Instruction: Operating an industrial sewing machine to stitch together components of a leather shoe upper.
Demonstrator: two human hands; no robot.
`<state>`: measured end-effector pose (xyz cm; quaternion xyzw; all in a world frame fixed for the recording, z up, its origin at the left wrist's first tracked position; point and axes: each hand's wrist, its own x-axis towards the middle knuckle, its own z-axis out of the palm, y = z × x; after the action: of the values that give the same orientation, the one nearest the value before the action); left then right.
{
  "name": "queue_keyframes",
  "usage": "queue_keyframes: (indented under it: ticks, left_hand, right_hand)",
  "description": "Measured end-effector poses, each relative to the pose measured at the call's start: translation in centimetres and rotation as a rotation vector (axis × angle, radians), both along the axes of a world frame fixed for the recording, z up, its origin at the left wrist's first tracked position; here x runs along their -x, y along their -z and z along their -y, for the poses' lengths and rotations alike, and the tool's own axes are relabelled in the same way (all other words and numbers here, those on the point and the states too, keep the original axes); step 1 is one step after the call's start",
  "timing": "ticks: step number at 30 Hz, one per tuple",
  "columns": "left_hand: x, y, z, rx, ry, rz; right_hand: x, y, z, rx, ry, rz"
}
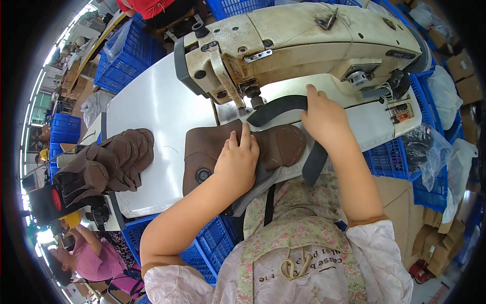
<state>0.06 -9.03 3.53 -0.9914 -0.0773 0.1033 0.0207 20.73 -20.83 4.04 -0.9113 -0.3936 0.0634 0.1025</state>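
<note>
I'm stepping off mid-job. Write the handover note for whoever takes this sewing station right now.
Left hand: flat on the brown suede piece, pressing it to the white table.
Right hand: on the dark strap near the needle of the sewing machine.
Strap end hangs over the table's near edge.
Stack of brown pieces lies at the left.
Whether any seam is sewn cannot be seen.

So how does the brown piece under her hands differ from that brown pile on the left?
The brown piece lies spread flat, alone, by the needle, pressed by the left hand. The brown pile is many overlapping pieces, untouched, at the table's left end. Both look the same brown material.
</note>
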Motion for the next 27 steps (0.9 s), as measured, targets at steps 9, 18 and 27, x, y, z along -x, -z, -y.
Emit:
queue_keyframes:
  ticks: [9, 18, 27]
  left_hand:
    - [-0.1, 0.1, -0.9, -0.101, 0.113, -0.106]
    - [0.2, 0.5, -0.9, 0.041, -0.013, 0.035]
    - [0.6, 0.6, -2.3, 0.118, 0.019, 0.115]
  right_hand:
    - [4.3, -2.0, 0.1, -0.194, -0.381, 0.236]
    - [5.4, 4.0, -0.7, -0.31, -0.624, -0.039]
    - [5.8, 4.4, -1.4, -0.375, -0.49, 0.094]
